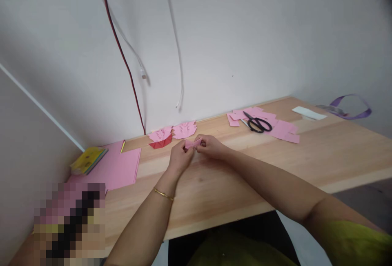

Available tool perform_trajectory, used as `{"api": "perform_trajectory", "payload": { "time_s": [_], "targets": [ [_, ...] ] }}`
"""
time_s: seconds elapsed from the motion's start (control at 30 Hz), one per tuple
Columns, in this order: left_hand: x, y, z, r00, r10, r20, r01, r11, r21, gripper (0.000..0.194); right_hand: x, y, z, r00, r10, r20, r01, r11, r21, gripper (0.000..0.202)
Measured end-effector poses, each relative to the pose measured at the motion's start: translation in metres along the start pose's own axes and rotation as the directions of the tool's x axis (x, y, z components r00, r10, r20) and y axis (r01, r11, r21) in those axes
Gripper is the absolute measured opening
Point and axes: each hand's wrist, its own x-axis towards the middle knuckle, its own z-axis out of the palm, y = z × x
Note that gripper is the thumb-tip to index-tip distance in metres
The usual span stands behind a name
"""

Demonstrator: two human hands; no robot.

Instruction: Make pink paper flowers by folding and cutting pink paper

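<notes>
A single head camera is looking from the person's own eye level, facing forward and down across the desk [214, 188] toward the wall [229, 45] behind it. It is taking in the lap [241, 243] at the bottom, with both hands [211, 147] showing near the middle, beyond the closer forearms [266, 176].

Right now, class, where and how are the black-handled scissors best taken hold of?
Probably by the looped handles of the scissors, coming from the near right: those wide loops face that way, while the narrow blades point left toward the wall.
</notes>
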Motion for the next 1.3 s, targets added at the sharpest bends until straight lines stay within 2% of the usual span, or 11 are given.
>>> {"api": "perform_trajectory", "payload": {
  "time_s": [0.47, 0.73, 1.03, 1.3],
  "targets": [
    [-0.002, 0.000, 0.000, 1.000, 0.013, -0.015, -0.013, 0.999, 0.043, 0.010, 0.000, 0.000, 0.001, 1.000, 0.007, -0.016, -0.007, 1.000, -0.023, 0.012],
    [-0.007, 0.012, -0.002, 0.994, 0.095, -0.056, -0.079, 0.966, 0.247, 0.013, -0.003, -0.015, 0.000, 0.998, 0.033, -0.060, -0.035, 0.999, -0.030, 0.012],
    [-0.002, 0.005, -0.003, 0.999, 0.045, -0.020, -0.041, 0.987, 0.158, 0.013, -0.002, -0.005, 0.001, 1.000, 0.011, 0.004, -0.011, 0.999, 0.044, 0.015],
    [-0.005, 0.012, -0.003, 0.995, 0.089, -0.043, -0.076, 0.967, 0.245, 0.014, -0.004, -0.012, 0.002, 0.998, 0.015, -0.063, -0.019, 0.998, -0.057, 0.012]
  ]
}}
